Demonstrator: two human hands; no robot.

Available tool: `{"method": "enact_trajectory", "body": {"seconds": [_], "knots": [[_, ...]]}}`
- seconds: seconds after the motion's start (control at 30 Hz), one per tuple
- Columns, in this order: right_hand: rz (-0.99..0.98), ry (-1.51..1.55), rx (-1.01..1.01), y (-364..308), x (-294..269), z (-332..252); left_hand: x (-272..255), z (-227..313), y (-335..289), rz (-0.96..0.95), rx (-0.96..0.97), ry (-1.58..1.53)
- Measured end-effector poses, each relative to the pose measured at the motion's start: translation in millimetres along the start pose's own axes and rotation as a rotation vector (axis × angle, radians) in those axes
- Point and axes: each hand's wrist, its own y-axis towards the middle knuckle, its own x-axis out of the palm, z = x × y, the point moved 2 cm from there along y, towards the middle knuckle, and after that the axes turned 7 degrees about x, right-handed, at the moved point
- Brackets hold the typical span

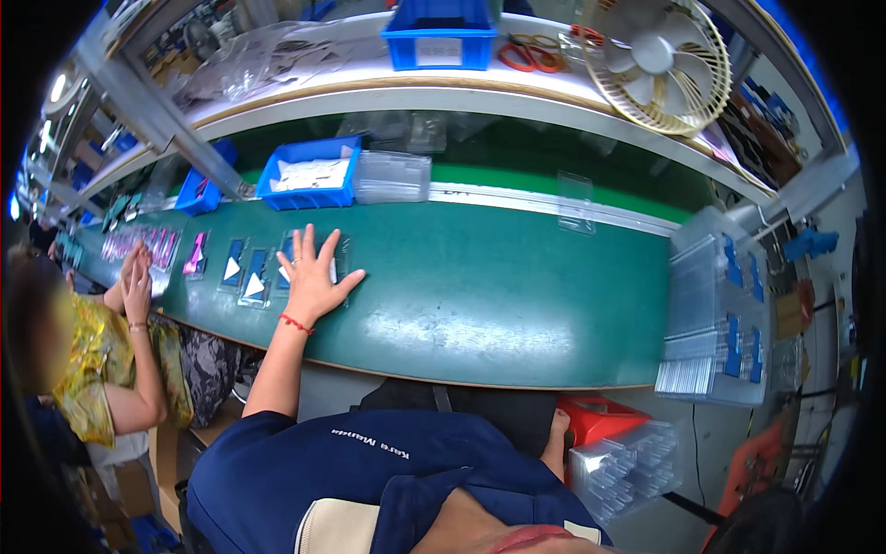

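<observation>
My left hand [314,282], with a red cord at its wrist, is spread flat over clear plastic packs on the green table [498,286]. A dark blue insert pack [284,263] shows at its fingers, partly covered by them. Just left of it lie two similar packs, one nearer [255,279] and one farther [233,266], each with a white triangle. Low at the right, beyond the table's front edge, my right hand [558,427] shows only in part, beside a red container [600,418] and a bundle of clear plastic cases [628,471]. Its fingers are hidden.
A co-worker [120,360] sits at the left, hands raised near pink packs [143,245]. Blue bins [311,174] and clear cases [393,177] line the back. A shelf above carries scissors [532,55] and a fan [653,55]. Stacked clear cases [715,314] stand right.
</observation>
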Motion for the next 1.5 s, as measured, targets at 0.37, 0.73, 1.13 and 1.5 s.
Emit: {"method": "enact_trajectory", "body": {"seconds": [0.37,0.73,1.13,1.5], "knots": [[0.6,-0.084,-0.542,-200,-79,-84,7,156,43,0.168,0.678,-0.455],[0.479,-0.274,-1.427,-211,-34,-441,49,180,30,-0.025,0.83,-0.666],[-0.196,-0.063,-1.462,-195,-35,-471,14,178,34,0.379,0.704,-0.69],[-0.588,0.453,-1.142,-231,7,-442,12,180,35,0.271,0.602,-1.063]]}}
